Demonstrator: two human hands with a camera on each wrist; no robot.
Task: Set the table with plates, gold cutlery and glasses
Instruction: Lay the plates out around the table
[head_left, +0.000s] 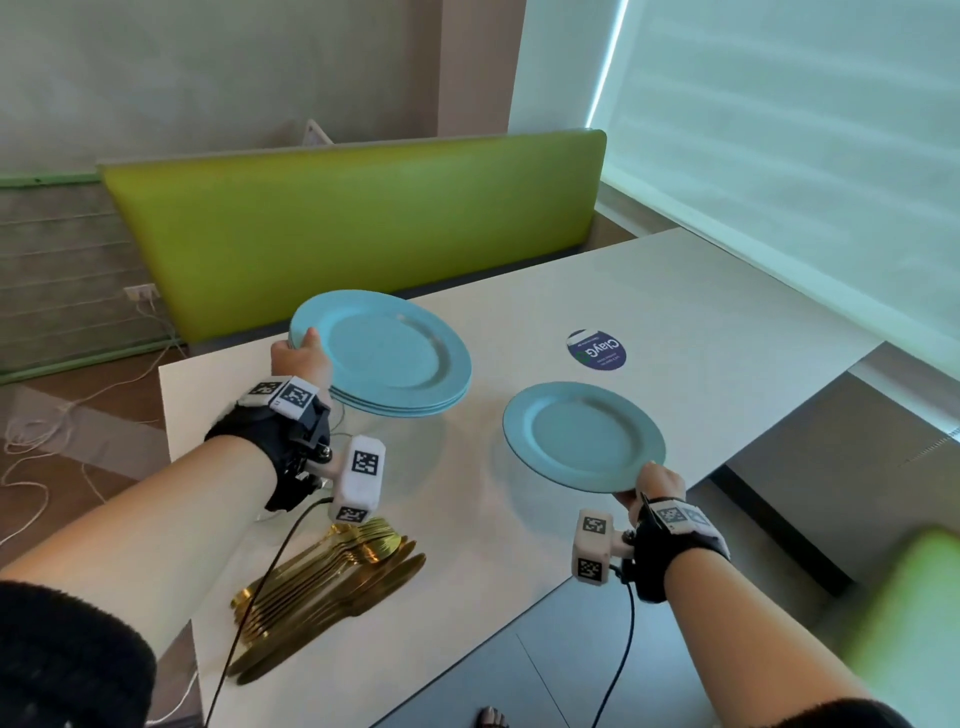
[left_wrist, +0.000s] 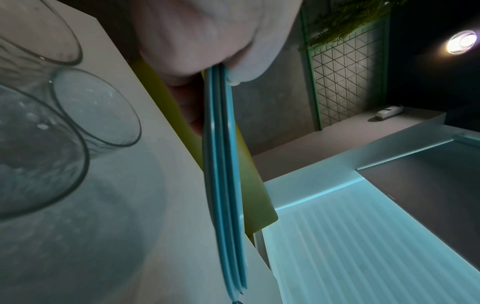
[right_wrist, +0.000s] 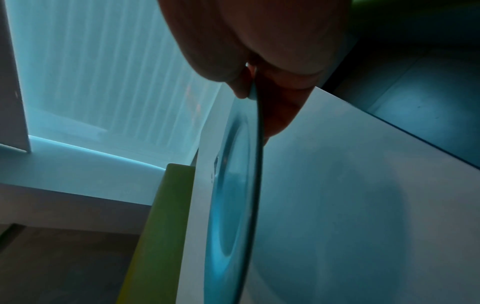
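Observation:
My left hand (head_left: 304, 353) grips the near-left rim of a stack of three light blue plates (head_left: 387, 356), held above the white table (head_left: 701, 312). In the left wrist view the plate stack (left_wrist: 224, 174) shows edge-on, pinched between thumb and fingers. My right hand (head_left: 652, 486) pinches the near rim of a single blue plate (head_left: 582, 436), held just over the table near its right front edge; the right wrist view shows this plate (right_wrist: 233, 195) edge-on. A pile of gold cutlery (head_left: 332, 582) lies near the table's front. Clear glasses (left_wrist: 67, 115) stand under my left wrist.
A green bench backrest (head_left: 353, 218) runs behind the table. A round blue sticker (head_left: 597, 351) lies on the tabletop beyond the single plate. A window blind (head_left: 805, 130) fills the right side. Cables trail on the floor (head_left: 62, 426) at left.

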